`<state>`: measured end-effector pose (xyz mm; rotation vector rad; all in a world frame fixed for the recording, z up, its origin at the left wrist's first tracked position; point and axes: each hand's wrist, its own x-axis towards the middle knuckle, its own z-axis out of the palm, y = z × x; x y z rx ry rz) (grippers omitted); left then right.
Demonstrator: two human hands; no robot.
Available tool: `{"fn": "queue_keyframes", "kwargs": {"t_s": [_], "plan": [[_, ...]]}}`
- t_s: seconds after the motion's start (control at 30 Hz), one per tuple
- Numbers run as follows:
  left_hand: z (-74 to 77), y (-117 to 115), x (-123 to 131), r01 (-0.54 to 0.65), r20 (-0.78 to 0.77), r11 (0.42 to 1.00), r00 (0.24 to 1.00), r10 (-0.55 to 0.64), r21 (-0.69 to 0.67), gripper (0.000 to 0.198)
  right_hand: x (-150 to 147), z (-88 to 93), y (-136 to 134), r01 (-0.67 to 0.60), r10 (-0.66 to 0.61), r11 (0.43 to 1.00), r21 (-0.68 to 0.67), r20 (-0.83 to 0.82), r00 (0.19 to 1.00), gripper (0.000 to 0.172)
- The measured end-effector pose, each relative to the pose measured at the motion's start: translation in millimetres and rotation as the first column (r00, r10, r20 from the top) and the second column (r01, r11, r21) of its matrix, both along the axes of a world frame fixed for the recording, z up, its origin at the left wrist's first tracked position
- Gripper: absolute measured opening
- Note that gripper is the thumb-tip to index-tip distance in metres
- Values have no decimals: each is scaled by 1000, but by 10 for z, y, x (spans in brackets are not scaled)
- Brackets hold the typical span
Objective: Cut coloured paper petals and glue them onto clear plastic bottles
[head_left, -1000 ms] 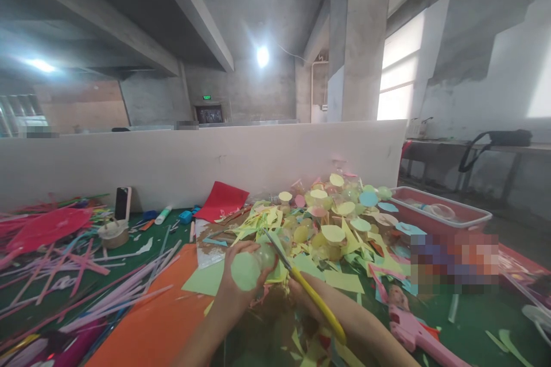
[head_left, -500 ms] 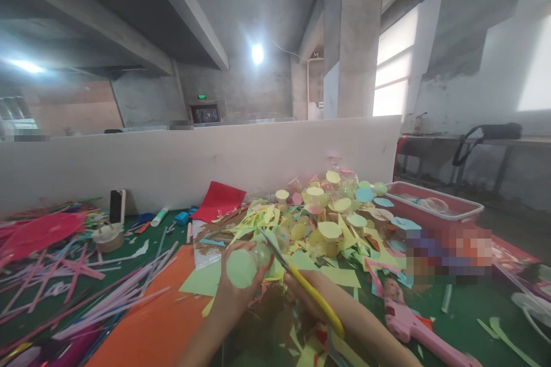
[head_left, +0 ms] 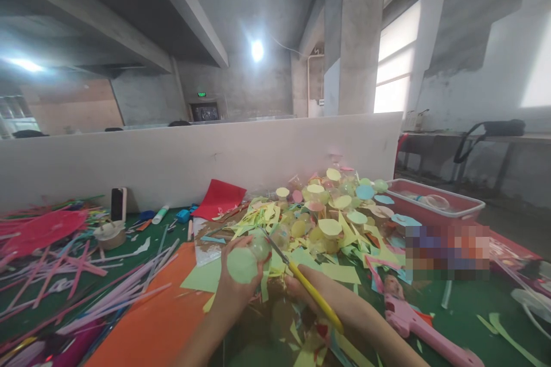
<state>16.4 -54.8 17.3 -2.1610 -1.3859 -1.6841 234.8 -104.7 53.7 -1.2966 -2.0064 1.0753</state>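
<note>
At the green bench point(head_left: 465, 298), a ball point(head_left: 260, 245) and a tool point(head_left: 316, 298) in hand

Take the hands as the dial's centre, with twelve pointing away from the person. The left hand point(head_left: 239, 292) has its fingers clamped round the pale green ball, held above the bench, and a pale green disc point(head_left: 241, 265) shows on its near side. The right hand point(head_left: 318, 280) has its fingers closed on the yellow-handled tool. Its metal tip points to eleven, right by the ball; I can't tell whether they touch.

A heap point(head_left: 331, 226) of more balls and paper rounds spreads at one o'clock, with a red tub point(head_left: 467, 212) beyond it at two. A pink glue gun point(head_left: 413, 321) lies at four, an orange sheet point(head_left: 150, 315) at eight. Towards ten, a phone point(head_left: 118, 205) leans upright behind a cup point(head_left: 111, 235), and a red sheet point(head_left: 221, 199) lies at eleven.
</note>
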Motion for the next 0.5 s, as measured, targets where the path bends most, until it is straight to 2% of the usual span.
{"fn": "queue_keyframes", "kwargs": {"t_s": [0.2, 0.37, 0.5], "plan": [[36, -19, 17, 9, 62, 1000, 998, -8, -14, 36, -15, -13, 25, 14, -15, 999, -45, -13, 1000, 61], [7, 1, 4, 41, 75, 998, 996, -39, -37, 39, -42, -19, 49, 64, -64, 998, 4, 38, 997, 61], [-37, 15, 13, 64, 118, 991, 992, -51, -113, 42, -49, -18, 58, 68, -71, 997, 44, 69, 995, 61]]}}
